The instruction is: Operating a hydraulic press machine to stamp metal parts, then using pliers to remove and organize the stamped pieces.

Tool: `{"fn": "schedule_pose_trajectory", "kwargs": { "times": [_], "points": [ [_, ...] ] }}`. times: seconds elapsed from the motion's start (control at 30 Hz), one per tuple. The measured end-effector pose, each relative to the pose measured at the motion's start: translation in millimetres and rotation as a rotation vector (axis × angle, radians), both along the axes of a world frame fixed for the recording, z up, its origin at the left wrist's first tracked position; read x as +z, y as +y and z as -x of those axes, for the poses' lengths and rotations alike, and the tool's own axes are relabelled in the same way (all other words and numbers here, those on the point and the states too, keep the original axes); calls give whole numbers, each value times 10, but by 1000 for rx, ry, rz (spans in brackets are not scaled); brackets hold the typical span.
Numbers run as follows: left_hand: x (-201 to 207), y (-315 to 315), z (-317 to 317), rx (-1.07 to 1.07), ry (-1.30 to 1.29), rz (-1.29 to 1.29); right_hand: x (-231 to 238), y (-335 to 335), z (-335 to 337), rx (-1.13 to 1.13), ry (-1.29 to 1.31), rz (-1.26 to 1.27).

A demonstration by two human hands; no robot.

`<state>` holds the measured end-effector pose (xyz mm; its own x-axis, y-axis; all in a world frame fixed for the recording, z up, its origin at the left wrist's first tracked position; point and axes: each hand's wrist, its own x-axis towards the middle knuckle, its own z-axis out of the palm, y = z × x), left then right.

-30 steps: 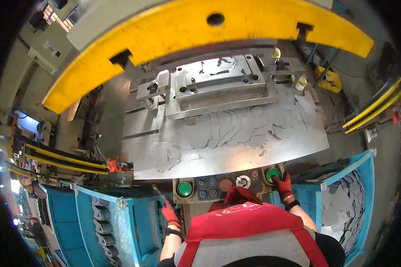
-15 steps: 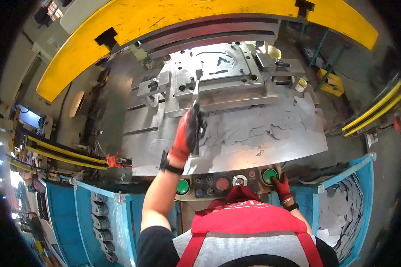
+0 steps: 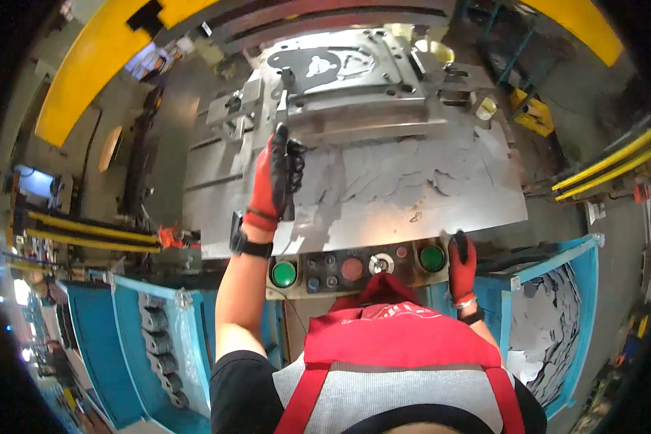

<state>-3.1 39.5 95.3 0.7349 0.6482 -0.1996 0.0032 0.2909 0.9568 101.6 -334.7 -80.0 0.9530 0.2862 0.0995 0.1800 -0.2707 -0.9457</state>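
My left hand (image 3: 275, 177), in a red and black glove, is closed around the handle of a long, thin metal rod tool with a dark tip (image 3: 288, 78). The tool reaches forward over the die (image 3: 362, 98), its tip at a flat dark sheet-metal piece (image 3: 304, 66) with a cutout. That piece lies over the left part of the die's bright top. My right hand (image 3: 463, 266), gloved alike, is beside the right green push button (image 3: 432, 258), off it, with fingers extended and nothing visible in them.
A control panel (image 3: 351, 270) with a left green button (image 3: 283, 273) stands before me. Thin grey sheet scraps (image 3: 405, 181) lie on the press table. Blue bins flank me: stacked parts (image 3: 159, 343) left, scrap sheets (image 3: 550, 325) right. A yellow press frame (image 3: 87, 72) arches overhead.
My left hand and the tool have moved left, and the dark sheet-metal piece now shows at the die's left. My right hand has come away from the green button to its right.
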Motion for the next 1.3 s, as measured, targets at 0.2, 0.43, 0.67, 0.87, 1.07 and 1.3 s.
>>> {"fn": "schedule_pose_trajectory", "kwargs": {
  "times": [0.2,0.43,0.67,0.87,1.07,1.3],
  "points": [
    [-301,-375,1311,247,86,52,361,1147,49,469,-14,13],
    [-990,-530,2150,356,133,283,436,2387,381,816,-489,224],
    [-1305,-447,2299,337,197,336,307,3035,443,816,-1086,648],
    [-1308,-446,2304,374,223,262,220,3287,323,944,-1116,940],
    [-1097,-552,2108,432,70,150,601,2991,132,835,-1177,317],
    [-1243,-598,1607,328,-91,308,1162,2354,361,654,-272,-263]
  ]
}}
